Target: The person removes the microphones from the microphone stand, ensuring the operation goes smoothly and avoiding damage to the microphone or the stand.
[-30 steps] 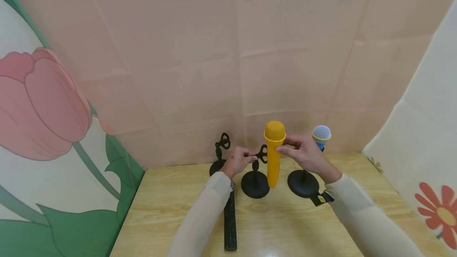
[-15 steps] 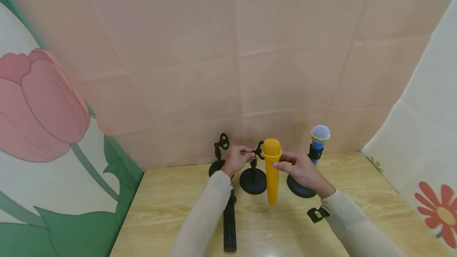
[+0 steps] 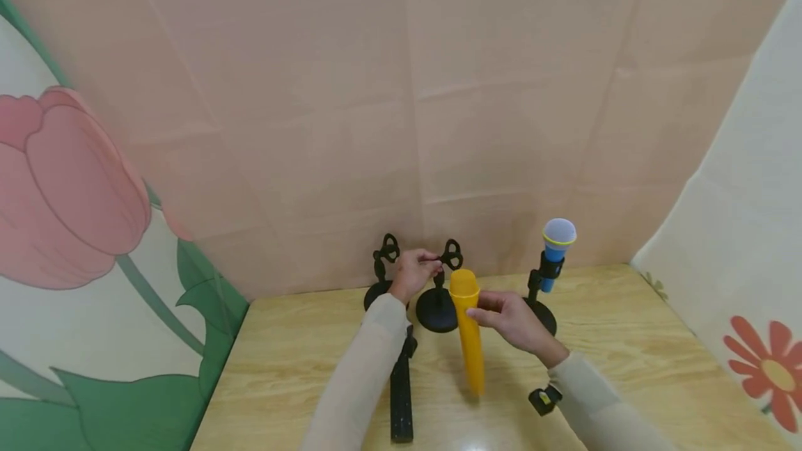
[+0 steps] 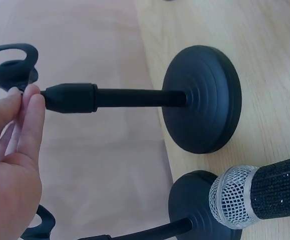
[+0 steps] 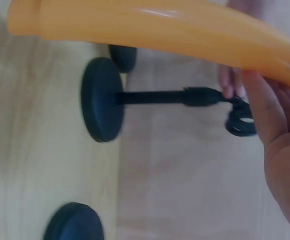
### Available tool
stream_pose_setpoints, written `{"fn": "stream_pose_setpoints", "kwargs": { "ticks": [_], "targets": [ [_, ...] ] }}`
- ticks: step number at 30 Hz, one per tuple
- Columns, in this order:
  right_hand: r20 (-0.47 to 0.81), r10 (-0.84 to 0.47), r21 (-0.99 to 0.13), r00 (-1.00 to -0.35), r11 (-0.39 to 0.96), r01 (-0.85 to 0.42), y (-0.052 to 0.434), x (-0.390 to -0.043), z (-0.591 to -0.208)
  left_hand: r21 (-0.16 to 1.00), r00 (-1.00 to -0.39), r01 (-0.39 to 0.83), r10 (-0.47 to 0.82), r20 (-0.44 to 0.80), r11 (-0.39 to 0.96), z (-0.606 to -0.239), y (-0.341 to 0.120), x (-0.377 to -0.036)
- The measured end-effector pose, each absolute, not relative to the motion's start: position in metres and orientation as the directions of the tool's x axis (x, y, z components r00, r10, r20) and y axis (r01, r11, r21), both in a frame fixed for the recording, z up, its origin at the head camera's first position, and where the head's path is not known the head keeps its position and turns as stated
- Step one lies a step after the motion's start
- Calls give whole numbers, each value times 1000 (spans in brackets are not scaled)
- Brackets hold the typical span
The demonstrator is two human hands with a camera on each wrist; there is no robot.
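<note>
My left hand (image 3: 413, 273) pinches the neck of the middle black microphone stand (image 3: 436, 312), just beneath its ring-shaped clip (image 3: 451, 255). In the left wrist view the fingertips meet at that joint, and the stand's round base (image 4: 200, 100) rests on the table. A yellow toy microphone (image 3: 471, 346) is gripped near its head by my right hand (image 3: 516, 319), in front of and to the right of this stand. It is held head up, slightly tilted, apart from the clip. The right wrist view shows its handle (image 5: 150, 25) crossing above the stand.
Left of the middle stand is another black stand (image 3: 390, 248), partly behind my hand. A black sparkly microphone (image 3: 402, 395) with a silver mesh head lies in front. At right, a blue microphone (image 3: 555, 249) sits in a third stand's clip. Behind the wooden table (image 3: 282, 367) hangs pinkish cloth.
My right hand has lowered the yellow microphone and brought it nearer and slightly left, uncovering the middle stand's clip. My left hand keeps its pinch on the stand, its clip now slightly higher.
</note>
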State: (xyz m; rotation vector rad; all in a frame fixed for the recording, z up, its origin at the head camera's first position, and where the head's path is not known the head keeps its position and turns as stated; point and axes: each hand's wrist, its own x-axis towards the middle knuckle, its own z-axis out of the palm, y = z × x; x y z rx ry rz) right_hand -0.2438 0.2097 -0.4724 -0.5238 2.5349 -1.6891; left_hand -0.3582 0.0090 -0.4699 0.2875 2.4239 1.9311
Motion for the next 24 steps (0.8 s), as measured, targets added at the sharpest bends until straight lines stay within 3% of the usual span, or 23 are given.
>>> {"fn": "stream_pose_setpoints", "kwargs": {
  "ticks": [7, 24],
  "targets": [
    [73, -276, -942, -958, 296, -157, 200, -241, -496, 968, -988, 126, 118, 102, 218, -469, 13, -356],
    [-47, -129, -930, -990, 366, -3, 184, -251, -530, 924, -978, 194, 132, 158, 330, -470, 11, -357]
  ]
}}
